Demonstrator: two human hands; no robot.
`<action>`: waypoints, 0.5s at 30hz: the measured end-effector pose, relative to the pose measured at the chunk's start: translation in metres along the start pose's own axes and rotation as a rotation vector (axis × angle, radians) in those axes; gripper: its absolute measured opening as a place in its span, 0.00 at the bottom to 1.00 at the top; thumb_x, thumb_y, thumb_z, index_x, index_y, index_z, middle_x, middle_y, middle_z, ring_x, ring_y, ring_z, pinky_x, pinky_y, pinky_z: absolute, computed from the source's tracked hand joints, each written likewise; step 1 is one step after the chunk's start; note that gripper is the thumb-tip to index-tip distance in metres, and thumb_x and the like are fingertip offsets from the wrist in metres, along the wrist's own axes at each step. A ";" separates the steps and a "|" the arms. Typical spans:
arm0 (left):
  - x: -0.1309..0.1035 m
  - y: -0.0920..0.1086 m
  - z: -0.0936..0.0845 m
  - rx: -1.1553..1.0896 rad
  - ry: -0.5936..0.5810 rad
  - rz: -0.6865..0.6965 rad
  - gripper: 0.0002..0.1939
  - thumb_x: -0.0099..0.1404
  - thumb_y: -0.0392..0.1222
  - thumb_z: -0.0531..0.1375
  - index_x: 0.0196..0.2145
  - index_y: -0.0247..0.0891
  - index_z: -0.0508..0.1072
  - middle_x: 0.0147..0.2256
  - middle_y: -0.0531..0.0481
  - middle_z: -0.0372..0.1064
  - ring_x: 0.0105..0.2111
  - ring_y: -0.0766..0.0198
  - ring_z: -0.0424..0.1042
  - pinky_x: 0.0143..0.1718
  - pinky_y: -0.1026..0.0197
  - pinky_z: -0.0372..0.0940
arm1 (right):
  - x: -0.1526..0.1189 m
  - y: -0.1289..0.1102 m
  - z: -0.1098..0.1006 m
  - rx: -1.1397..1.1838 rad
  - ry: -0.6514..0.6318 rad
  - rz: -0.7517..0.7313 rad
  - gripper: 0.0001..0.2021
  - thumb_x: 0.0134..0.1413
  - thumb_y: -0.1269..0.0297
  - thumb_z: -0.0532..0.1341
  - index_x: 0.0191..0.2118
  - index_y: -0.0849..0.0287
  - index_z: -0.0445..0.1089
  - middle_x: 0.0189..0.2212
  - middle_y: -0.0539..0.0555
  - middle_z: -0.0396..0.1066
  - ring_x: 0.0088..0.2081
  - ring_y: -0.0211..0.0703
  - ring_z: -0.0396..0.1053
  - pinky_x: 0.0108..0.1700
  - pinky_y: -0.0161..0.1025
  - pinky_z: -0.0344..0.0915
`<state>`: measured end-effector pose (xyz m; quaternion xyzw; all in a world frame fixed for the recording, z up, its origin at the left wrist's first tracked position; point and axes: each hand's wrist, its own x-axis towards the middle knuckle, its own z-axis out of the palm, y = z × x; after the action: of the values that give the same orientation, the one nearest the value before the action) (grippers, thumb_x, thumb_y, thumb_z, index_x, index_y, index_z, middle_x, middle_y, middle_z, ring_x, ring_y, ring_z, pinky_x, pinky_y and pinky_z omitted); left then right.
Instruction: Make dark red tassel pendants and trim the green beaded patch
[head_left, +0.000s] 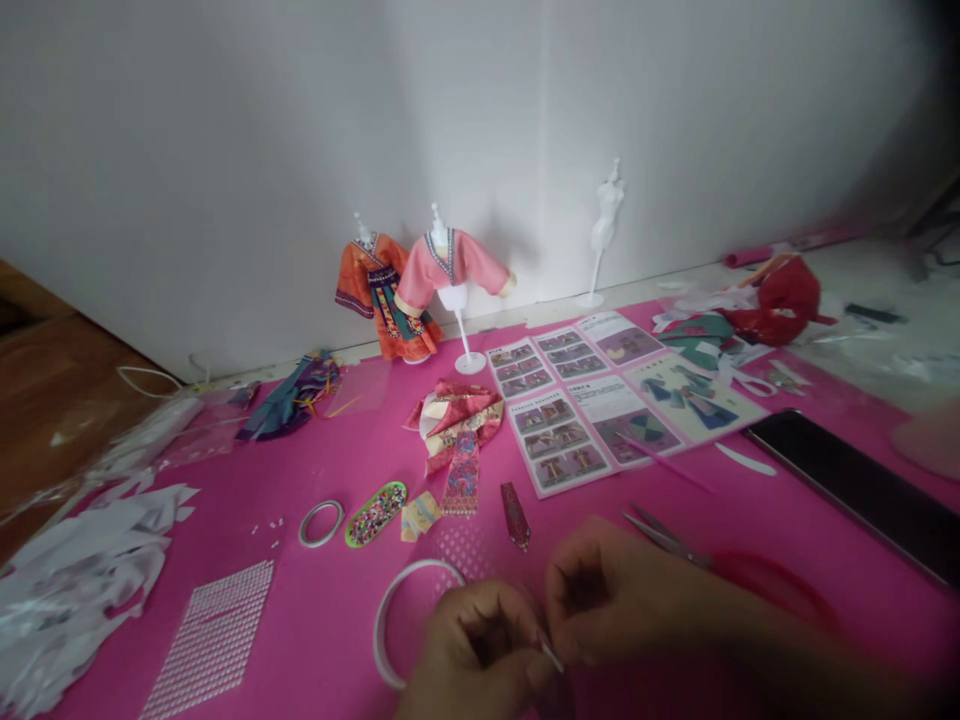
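Observation:
Near the bottom centre my left hand [487, 650] pinches a small thin whitish piece [551, 655] between thumb and fingertips. Just to its right is my right hand [600, 595], its fingers curled in a pinch close to the same piece; what they hold is too small to make out. A white tape roll [382, 620] lies flat beside and partly behind my left hand. Above the hands sit a dark red patterned strip [515, 517] and a patterned fabric band [461, 478]. Scissors [667, 540] with red handles lie partly under my right forearm.
Two dressed mannequins [390, 300] [452, 265] and a bare one [606, 220] stand by the wall. Instruction sheets [566, 440], a black phone [855, 490], a bead tray [376, 514], a smaller tape ring [321, 523] and a gem sheet [214, 635] lie on the pink surface [315, 630].

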<state>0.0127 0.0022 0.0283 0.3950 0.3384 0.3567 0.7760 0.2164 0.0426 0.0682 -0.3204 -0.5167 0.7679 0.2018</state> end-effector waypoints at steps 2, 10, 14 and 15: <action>0.000 0.001 0.001 0.016 0.026 0.005 0.15 0.51 0.48 0.76 0.27 0.36 0.78 0.24 0.54 0.74 0.21 0.71 0.70 0.23 0.69 0.64 | 0.001 0.001 0.000 0.020 -0.006 0.004 0.04 0.40 0.70 0.69 0.25 0.63 0.74 0.19 0.44 0.67 0.21 0.29 0.61 0.25 0.28 0.57; 0.003 0.010 0.013 -0.030 0.086 -0.020 0.21 0.45 0.52 0.78 0.23 0.35 0.75 0.20 0.56 0.71 0.17 0.72 0.69 0.21 0.68 0.66 | 0.003 0.003 -0.001 0.036 -0.038 -0.007 0.10 0.41 0.62 0.72 0.27 0.62 0.74 0.19 0.44 0.66 0.21 0.30 0.62 0.27 0.30 0.60; 0.004 0.012 0.015 -0.095 0.086 0.026 0.15 0.51 0.47 0.76 0.25 0.36 0.76 0.22 0.55 0.75 0.21 0.70 0.73 0.26 0.67 0.69 | 0.001 -0.002 0.001 -0.012 -0.015 0.012 0.13 0.42 0.56 0.69 0.26 0.61 0.72 0.19 0.45 0.66 0.23 0.33 0.64 0.28 0.32 0.63; 0.004 0.012 0.015 -0.100 0.094 0.044 0.14 0.52 0.46 0.76 0.26 0.36 0.77 0.22 0.54 0.75 0.22 0.69 0.74 0.26 0.67 0.69 | 0.001 -0.002 0.001 -0.029 -0.014 0.008 0.13 0.43 0.56 0.69 0.27 0.61 0.72 0.20 0.46 0.67 0.24 0.33 0.64 0.29 0.32 0.63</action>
<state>0.0236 0.0054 0.0441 0.3457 0.3475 0.4083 0.7701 0.2151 0.0433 0.0699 -0.3199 -0.5279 0.7634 0.1903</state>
